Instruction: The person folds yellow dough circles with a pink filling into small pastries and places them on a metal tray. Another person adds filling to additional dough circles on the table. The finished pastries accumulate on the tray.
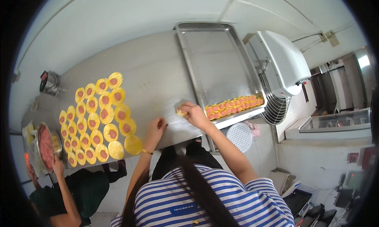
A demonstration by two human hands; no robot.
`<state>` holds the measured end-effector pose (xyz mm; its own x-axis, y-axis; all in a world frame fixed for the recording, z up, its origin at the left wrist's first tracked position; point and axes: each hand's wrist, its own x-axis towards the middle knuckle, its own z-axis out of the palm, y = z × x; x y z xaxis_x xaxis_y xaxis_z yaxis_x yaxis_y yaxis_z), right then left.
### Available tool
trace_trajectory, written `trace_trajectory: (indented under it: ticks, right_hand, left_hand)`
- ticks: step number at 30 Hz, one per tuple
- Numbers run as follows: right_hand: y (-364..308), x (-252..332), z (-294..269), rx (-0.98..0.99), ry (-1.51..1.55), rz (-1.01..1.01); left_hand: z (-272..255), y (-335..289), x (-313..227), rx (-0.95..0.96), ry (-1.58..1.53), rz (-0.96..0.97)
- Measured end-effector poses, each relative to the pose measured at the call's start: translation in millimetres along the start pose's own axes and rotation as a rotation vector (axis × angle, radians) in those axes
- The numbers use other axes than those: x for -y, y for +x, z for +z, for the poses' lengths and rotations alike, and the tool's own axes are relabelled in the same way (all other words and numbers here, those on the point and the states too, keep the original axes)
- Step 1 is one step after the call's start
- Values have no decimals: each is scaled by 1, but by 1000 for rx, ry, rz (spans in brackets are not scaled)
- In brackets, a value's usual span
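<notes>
Fingers of the right hand (pixel 194 113) pinched a folded dumpling (pixel 181 113) on the table (pixel 154 73), left hand (pixel 156 128) loosely curled; one tray (pixel 221 61) row (pixel 233 104) stood done, many filled wrappers (pixel 96 120) remained.

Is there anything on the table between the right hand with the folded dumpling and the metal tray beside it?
Nothing visible stands between them. The right hand holds the folded dumpling on the steel table, just left of the metal tray. Only bare table and the tray's raised rim separate them.
</notes>
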<state>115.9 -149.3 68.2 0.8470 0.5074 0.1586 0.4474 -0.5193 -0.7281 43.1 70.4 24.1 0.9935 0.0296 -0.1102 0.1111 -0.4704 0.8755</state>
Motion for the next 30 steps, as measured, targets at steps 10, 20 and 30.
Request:
trace_trajectory:
  ticks: [10, 20, 30]
  right_hand:
    - [-70, -155, -271, -178, -315, 309]
    - [-98, -232, -290, 294, -655, 112]
    - [-108, -231, -292, 164, -265, 54]
  left_hand:
    - [49, -34, -4, -216, -130, -129]
    - [105, -49, -50, -256, -100, -166]
    - [127, -45, -73, -253, -119, -207]
